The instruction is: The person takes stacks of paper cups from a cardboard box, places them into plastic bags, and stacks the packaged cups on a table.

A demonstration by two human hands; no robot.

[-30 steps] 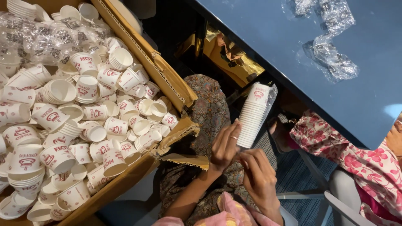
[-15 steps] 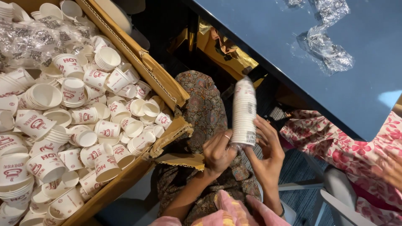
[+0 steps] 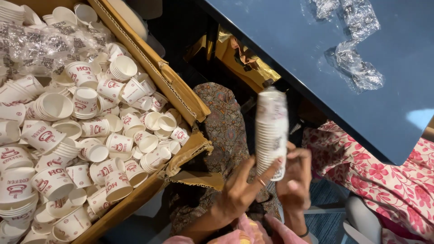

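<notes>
Dark blue worktop [image 3: 361, 104] w/ crumpled plastic wrap [image 3: 355, 68] up-right of hands. Right hand [image 3: 294, 180] grips cup stack [image 3: 271, 131], long axis upright; left hand [image 3: 239, 192] fingers spread, touching stack's base. Cardboard box [image 3: 181, 97] of cups to the left.

Bright overhead light washes the loose cups [image 3: 81, 131]; the desk [image 3: 289, 49] shows glare, deep shadow beneath, and the raised cup stack [image 3: 271, 131] blurs.

Packing workplace: carton [image 3: 153, 68] heaped with paper cups [image 3: 86, 135].
</notes>
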